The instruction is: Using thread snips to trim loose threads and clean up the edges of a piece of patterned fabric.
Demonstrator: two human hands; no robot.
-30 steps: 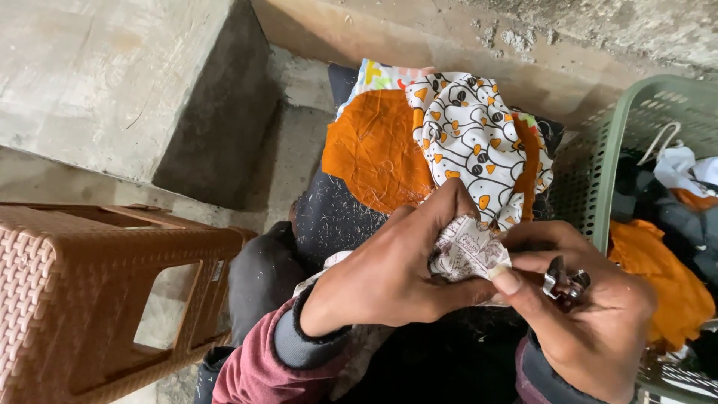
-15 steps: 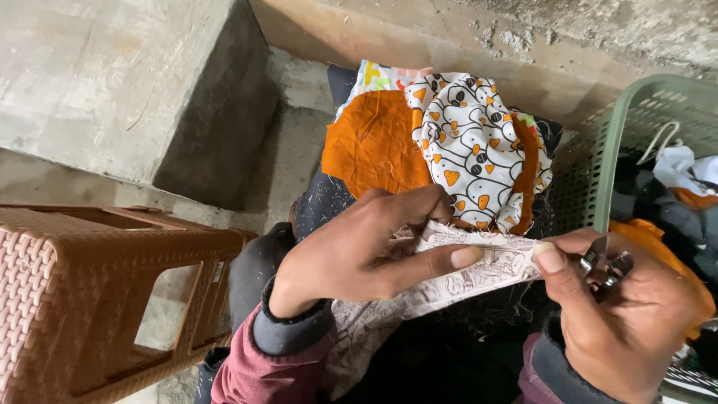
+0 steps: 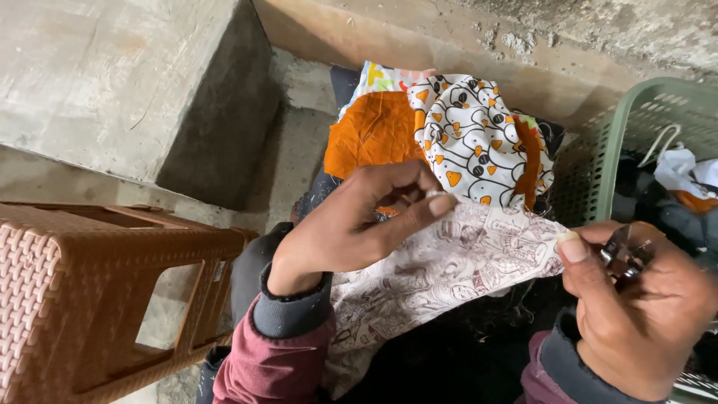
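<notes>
My left hand (image 3: pixel 351 224) pinches the top edge of a white cloth with a brown line print (image 3: pixel 441 273), spread flat across my lap. My right hand (image 3: pixel 639 307) pinches the cloth's right corner with the thumb and also holds a small dark metal tool, perhaps thread snips (image 3: pixel 624 254), in its fingers. Beyond the hands lie an orange cloth piece (image 3: pixel 370 135) and a white piece with black and orange pattern (image 3: pixel 471 138), stacked on dark fabric.
A brown woven plastic stool (image 3: pixel 82 292) stands at the left. A green plastic basket (image 3: pixel 636 127) with mixed clothes sits at the right. A concrete block (image 3: pixel 127 75) and a concrete ledge (image 3: pixel 419 37) border the far side.
The printed cloth was bunched between both hands; now it is pulled out flat, my right hand having moved right while my left hand holds the upper edge.
</notes>
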